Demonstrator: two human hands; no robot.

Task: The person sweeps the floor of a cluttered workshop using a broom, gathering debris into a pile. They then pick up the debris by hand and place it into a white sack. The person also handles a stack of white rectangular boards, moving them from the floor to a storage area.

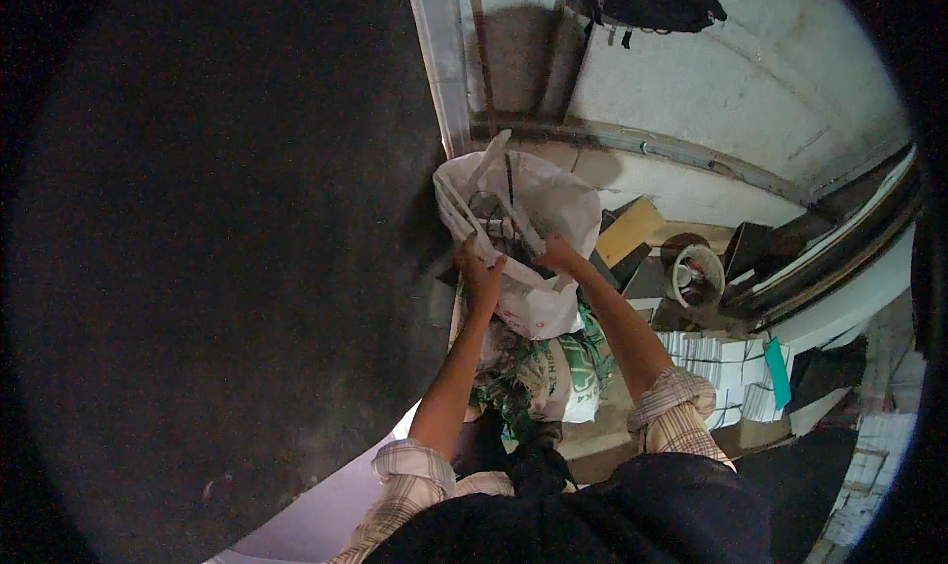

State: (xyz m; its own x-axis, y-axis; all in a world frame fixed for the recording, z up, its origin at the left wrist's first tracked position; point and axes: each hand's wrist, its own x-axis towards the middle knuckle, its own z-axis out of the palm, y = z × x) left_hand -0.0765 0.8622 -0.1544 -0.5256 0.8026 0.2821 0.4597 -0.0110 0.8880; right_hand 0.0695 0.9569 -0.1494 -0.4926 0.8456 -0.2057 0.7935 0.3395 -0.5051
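A single head-worn fisheye camera is looking steeply down from above the person's chest, facing forward along both forearms. It is sitting close to the white bag (533, 228), with the wall bending toward the rim.

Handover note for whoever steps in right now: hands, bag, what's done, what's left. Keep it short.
Left hand: closed on the near rim of the white plastic bag, holding it open.
Right hand: at the bag's mouth, fingers on the rim or just inside; what the grip is on, if anything, cannot be told.
The bag sits on top of a green and white sack, against the wall. White strips or rods stick out of its mouth; darker contents inside are too dim to tell.
Nearby: stacks of white sheets, right of the sack.
Done: bag is open and held.
Left: whatever is being handled inside is still in the bag.
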